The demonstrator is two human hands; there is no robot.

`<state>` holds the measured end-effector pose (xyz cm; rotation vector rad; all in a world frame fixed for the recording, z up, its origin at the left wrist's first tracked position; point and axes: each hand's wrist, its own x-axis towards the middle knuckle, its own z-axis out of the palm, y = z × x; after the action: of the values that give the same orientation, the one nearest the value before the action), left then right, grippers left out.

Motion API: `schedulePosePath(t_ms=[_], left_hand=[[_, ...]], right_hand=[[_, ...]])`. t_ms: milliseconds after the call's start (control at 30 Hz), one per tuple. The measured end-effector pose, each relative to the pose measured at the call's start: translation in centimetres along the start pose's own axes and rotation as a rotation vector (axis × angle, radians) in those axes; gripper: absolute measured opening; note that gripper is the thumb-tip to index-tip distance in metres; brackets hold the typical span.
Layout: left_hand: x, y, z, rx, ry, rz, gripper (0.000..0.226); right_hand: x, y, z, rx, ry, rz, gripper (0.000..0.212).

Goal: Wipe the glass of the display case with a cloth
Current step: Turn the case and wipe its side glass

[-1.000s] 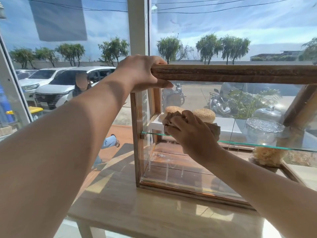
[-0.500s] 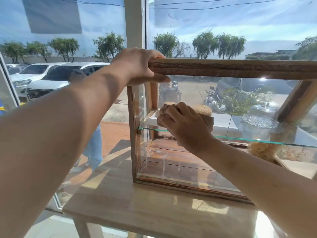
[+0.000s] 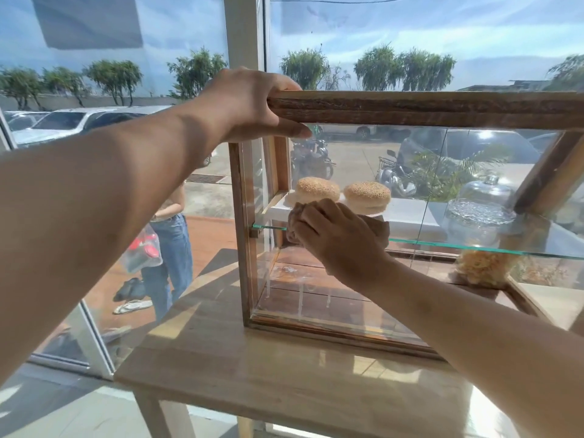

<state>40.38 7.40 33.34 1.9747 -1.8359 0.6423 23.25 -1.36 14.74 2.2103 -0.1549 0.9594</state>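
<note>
Nearest, the pale wooden table [image 3: 252, 374] carries the wood-framed glass display case [image 3: 410, 110]. Against its front pane the right hand [image 3: 335, 235], fingers curled, presses a brown cloth [image 3: 376, 230]; drip streaks below remain unwiped. Left hand [image 3: 249, 105] clamps the case's top rail.

Pale wooden table [image 3: 252, 368] standing against floor-to-ceiling windows [image 3: 126, 33]; white window post [image 3: 243, 30] rising behind; sunlight falling in patches across the tabletop; outside, parked cars [image 3: 72, 121] and motorbikes [image 3: 311, 159] sitting on a paved lot; row of trees [image 3: 404, 69] under blue, cloud-streaked sky; a passer-by in jeans [image 3: 170, 241] standing on red paving.
</note>
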Motion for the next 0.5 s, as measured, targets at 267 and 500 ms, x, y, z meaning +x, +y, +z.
schedulePosePath(t_ms=[267,500], left_hand=[[-0.2,0.3,-0.2,0.035,-0.013,-0.004,0.071],[-0.3,0.2,-0.3,0.041,-0.016,-0.001,0.072]], right_hand=[[0.6,1.7,-1.6,-0.095,-0.13,-0.276,0.031],[-0.1,-1.4,0.1,-0.018,-0.081,-0.114,0.026]])
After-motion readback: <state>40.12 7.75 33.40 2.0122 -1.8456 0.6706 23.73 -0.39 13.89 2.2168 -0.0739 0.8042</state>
